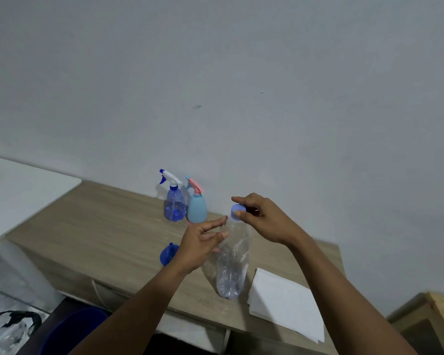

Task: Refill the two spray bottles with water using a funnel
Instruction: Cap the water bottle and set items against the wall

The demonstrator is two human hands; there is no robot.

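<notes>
Uncapping the water bottle. Entry for the head view, the only one.

Item, right hand (260, 221): thumb and fingertips pinch the blue cap (237, 210) on top of the clear plastic water bottle (232, 267).

Item, left hand (203, 243): fingers straight and a little spread, lying along the bottle's shoulder. I cannot tell whether they touch it or sit just beside it.

Item, water bottle: upright on the wooden worktop (108, 226), near the front edge. It stands between the blue funnel (166, 254) and a stack of white paper (285, 301). I cannot read the water level through the clear wall.

Item, funnel: lies on the worktop to the left of the bottle, partly hidden behind my left wrist.

Item, spray bottles: the translucent blue spray bottle (175, 204) has a white trigger head. The pale blue spray bottle (197, 208) has a pink trigger head. They stand close together at the back of the worktop by the wall, well apart from the water bottle, with their heads not yet off.

Handling notes, my own judgement:
- The bottle wall looks thin and likely to buckle.
- I should close my left hand round the shoulder firmly enough to stop the bottle turning with the cap, but without squeezing it.
- Keep the bottle upright while the cap turns.
- Set the cap flat on the worktop, away from the edge.
</notes>
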